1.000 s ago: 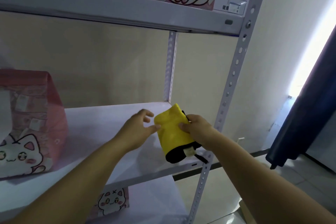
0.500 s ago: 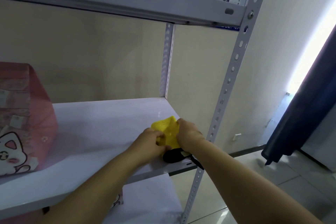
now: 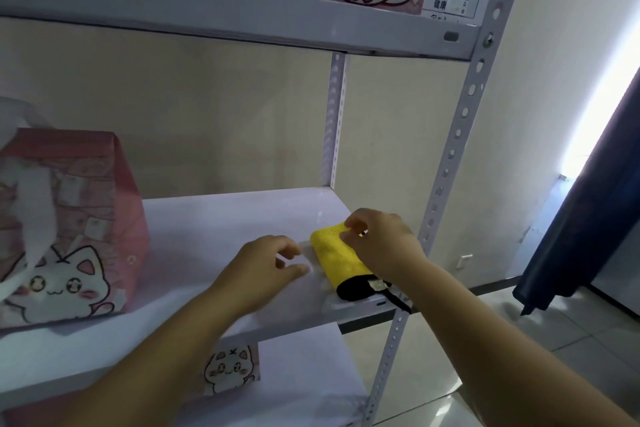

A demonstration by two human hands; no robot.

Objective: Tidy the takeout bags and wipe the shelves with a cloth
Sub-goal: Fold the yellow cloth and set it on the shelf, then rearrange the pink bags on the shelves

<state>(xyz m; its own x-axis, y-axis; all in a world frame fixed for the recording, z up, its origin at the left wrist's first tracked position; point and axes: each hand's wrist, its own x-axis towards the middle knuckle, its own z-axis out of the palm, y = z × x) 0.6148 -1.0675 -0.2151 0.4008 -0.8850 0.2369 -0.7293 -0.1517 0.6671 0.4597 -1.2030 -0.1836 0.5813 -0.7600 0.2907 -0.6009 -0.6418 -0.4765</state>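
The yellow cloth (image 3: 337, 258) lies folded on the middle shelf (image 3: 214, 218), near the right front corner; its black end points to the front edge. The right hand (image 3: 382, 243) is on top of it, fingers bent and gripping it; the left hand (image 3: 265, 265) is just beside it, fingers loosely bent, holding nothing. A pink bag (image 3: 79, 218) with a cat on it stands far left on the same shelf.
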